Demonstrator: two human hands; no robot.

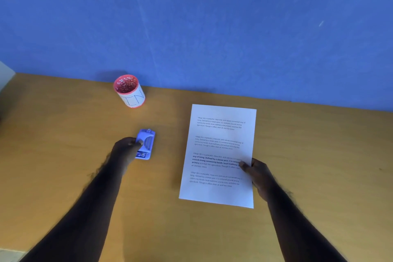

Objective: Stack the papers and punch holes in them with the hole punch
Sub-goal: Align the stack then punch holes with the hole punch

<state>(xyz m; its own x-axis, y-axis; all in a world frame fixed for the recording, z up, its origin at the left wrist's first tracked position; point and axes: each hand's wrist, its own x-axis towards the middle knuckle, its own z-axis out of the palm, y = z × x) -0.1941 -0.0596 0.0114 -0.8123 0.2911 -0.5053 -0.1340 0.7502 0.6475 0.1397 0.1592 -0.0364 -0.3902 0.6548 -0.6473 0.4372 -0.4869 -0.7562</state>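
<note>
White printed papers (219, 151) lie squared up on the wooden desk (63, 155), right of centre. My right hand (258, 176) grips their right edge, thumb on top of the text and fingers underneath. A small blue hole punch (146, 143) sits on the desk to the left of the papers. My left hand (125, 148) is closed around the punch's left side, thumb on its top lever. How many sheets the stack holds cannot be told.
A red-rimmed cup (130, 91) with a white label stands at the back left near the blue wall (191, 27). The desk's left edge shows at the far left.
</note>
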